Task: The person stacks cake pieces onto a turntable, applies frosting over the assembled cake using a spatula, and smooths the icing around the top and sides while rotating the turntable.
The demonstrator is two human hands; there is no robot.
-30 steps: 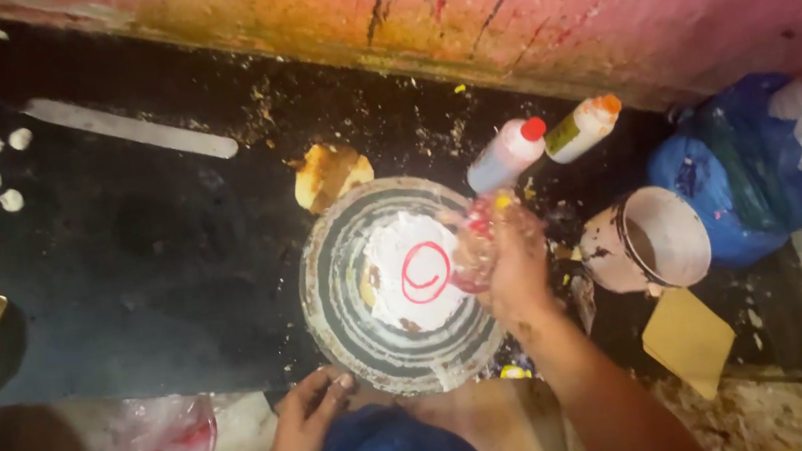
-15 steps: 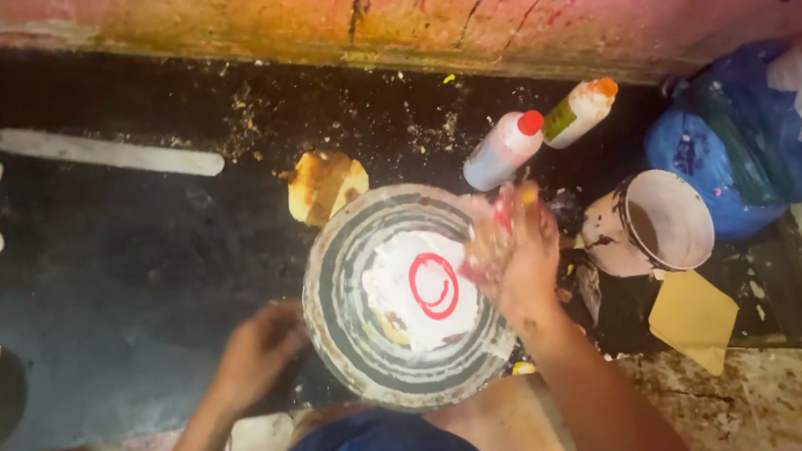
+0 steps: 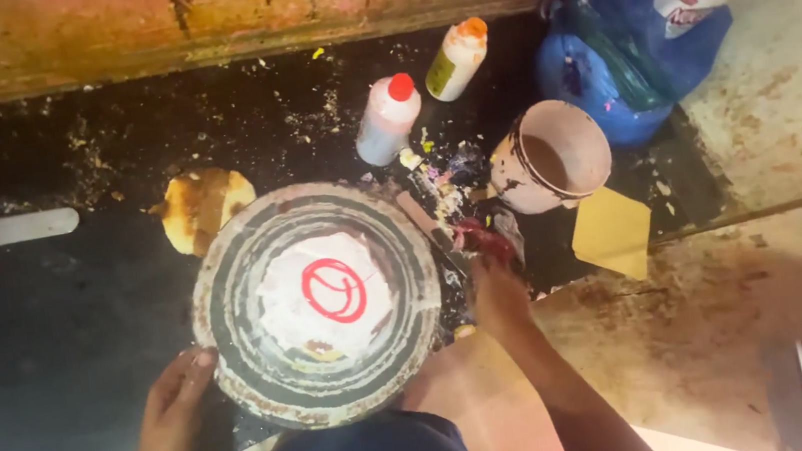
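Fingers of the left hand [image 3: 170, 420] lie loosely spread against the lower-left rim of the round grey ringed turntable [image 3: 317, 304], which sits on the dark floor. Right hand [image 3: 494, 285], fingers curled together, grips a blurred red-stained tool [image 3: 479, 238] beside the turntable.

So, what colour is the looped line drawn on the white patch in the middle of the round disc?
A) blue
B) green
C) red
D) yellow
C: the looped line on the white patch of the round disc is clearly red, matching the cap of the squeeze bottle lying beyond it.
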